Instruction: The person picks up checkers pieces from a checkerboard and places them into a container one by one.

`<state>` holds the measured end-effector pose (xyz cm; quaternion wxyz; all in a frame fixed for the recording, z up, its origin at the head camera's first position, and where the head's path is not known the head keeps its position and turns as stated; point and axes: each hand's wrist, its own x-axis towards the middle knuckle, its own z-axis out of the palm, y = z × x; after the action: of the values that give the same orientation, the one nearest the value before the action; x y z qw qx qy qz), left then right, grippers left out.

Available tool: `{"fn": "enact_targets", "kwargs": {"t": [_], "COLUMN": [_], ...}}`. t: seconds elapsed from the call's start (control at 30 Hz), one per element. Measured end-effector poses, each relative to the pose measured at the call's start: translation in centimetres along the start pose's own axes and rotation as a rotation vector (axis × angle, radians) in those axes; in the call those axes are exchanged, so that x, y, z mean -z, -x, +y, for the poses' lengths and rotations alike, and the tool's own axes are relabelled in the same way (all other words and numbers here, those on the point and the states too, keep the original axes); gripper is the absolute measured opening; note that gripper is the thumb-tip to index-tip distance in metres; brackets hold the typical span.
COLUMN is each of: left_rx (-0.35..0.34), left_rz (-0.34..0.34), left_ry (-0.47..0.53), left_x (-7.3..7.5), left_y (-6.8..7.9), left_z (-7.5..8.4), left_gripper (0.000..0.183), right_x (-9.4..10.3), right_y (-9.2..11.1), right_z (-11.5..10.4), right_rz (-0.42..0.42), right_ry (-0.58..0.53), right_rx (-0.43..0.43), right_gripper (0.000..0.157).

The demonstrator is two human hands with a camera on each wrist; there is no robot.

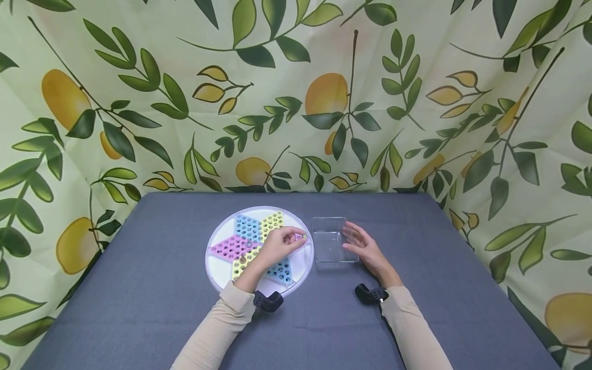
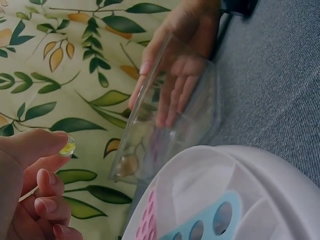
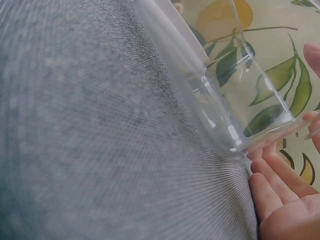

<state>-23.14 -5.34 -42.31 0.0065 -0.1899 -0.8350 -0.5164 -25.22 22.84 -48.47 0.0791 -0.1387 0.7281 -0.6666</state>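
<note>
Clear box [image 1: 329, 253] stands between left grip [image 1: 278, 245], pinching a marble [image 2: 68, 146] above the board [image 1: 216, 268], and uncurled right grip [image 1: 367, 251].

– How is the left hand [image 1: 279, 246] held?
– Thumb [image 2: 42, 145] and forefinger are pinched together; the other fingers [image 2: 50, 206] are curled.
– And the right hand [image 1: 366, 248]?
– Its fingers are loosely extended, the thumb held apart; both forearms [image 1: 210, 329] are stretched forward.

The clear container [image 1: 329, 248] blocks the right hand [image 1: 368, 250] leftward, but its top lies open.
</note>
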Motion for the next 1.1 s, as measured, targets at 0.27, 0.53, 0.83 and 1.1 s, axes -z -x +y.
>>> {"fn": "enact_targets", "kwargs": {"t": [0.27,0.53,0.83,1.1], "left_rx": [-0.022,-0.057,-0.058,-0.073], "left_rz": [-0.024,-0.043,-0.07,-0.067], "left_ry": [-0.005,-0.002,-0.025,-0.034], "left_x": [-0.9,-1.9,-2.8,-3.3], "left_y": [-0.4,-0.7,-0.8,-0.5], "left_z": [-0.1,-0.1,-0.3,-0.3], "left_gripper": [0.023,0.023,0.022,0.02], "right_x": [-0.2,-0.3,-0.1,-0.2], "right_y": [0.0,0.0,-0.1,0.1], "right_z": [-0.1,-0.1,0.1,-0.2], "right_rz": [0.008,0.014,0.018,0.023], "right_ry": [-0.021,-0.039,-0.069,-0.026], "right_rx": [0.002,0.007,0.033,0.003], "right_gripper": [0.071,0.073,0.073,0.071]}}
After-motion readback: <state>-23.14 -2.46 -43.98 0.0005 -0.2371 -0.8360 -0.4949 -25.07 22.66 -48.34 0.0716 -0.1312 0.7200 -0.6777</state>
